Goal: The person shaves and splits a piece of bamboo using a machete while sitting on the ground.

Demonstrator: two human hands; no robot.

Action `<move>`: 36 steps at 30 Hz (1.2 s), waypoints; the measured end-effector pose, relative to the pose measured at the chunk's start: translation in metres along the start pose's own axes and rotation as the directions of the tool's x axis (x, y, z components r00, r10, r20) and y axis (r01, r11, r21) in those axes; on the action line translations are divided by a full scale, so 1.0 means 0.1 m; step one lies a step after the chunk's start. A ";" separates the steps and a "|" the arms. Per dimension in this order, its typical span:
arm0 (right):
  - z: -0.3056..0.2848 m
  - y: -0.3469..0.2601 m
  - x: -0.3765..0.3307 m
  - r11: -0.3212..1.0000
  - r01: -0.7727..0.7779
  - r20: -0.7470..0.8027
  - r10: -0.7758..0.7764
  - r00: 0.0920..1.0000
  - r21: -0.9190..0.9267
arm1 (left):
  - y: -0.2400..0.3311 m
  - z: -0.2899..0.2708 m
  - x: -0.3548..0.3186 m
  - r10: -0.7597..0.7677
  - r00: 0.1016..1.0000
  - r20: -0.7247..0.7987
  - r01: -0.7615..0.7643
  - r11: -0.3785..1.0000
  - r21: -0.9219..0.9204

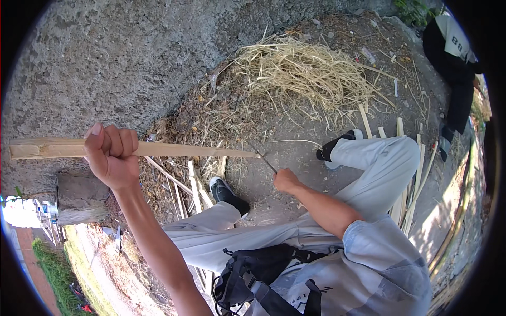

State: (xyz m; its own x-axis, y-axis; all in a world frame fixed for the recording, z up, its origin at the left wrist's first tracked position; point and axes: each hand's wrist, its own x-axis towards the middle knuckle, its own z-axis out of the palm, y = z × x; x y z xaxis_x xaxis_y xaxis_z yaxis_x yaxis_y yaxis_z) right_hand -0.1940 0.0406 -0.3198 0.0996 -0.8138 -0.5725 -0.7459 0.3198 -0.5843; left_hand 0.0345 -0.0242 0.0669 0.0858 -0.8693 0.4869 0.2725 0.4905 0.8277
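My left hand is raised at the left, its fingers wrapped round a long, flat strip of pale bamboo. The strip runs almost level across the view, wide at its left end and narrowing to a thin tip. Low in front of me my right hand is closed on a knife; its handle is hidden in my fingers. The dark, narrow blade slants up to the left and meets the strip close to its thin end. Whether the edge has bitten into the bamboo, I cannot tell.
A heap of curly pale shavings lies on the dirt ahead, against a rough grey wall. Split strips lie by my left foot, and more strips beyond my right knee. A stone block stands left; another person is far right.
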 end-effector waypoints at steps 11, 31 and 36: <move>-0.15 -0.13 -0.07 0.998 0.011 -0.131 -0.019 0.991 -0.057 | -0.09 0.47 0.02 0.230 0.871 -0.433 -0.020 0.899 0.438; 0.06 0.32 0.12 0.996 0.026 -0.033 -0.029 0.999 -0.082 | -0.24 0.55 0.12 0.362 0.790 -0.495 -0.125 0.885 0.448; 0.20 0.41 0.20 0.995 0.050 -0.037 -0.053 0.998 -0.084 | -0.26 0.52 0.18 0.327 0.808 -0.490 -0.111 0.901 0.419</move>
State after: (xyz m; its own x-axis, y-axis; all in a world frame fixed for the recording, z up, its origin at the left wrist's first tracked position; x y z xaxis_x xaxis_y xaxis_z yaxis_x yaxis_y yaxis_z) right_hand -0.2094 0.0468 -0.3668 0.1147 -0.8471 -0.5189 -0.7924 0.2371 -0.5621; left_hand -0.0207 -0.0488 0.0688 0.6278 -0.5720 0.5279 -0.1655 0.5646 0.8086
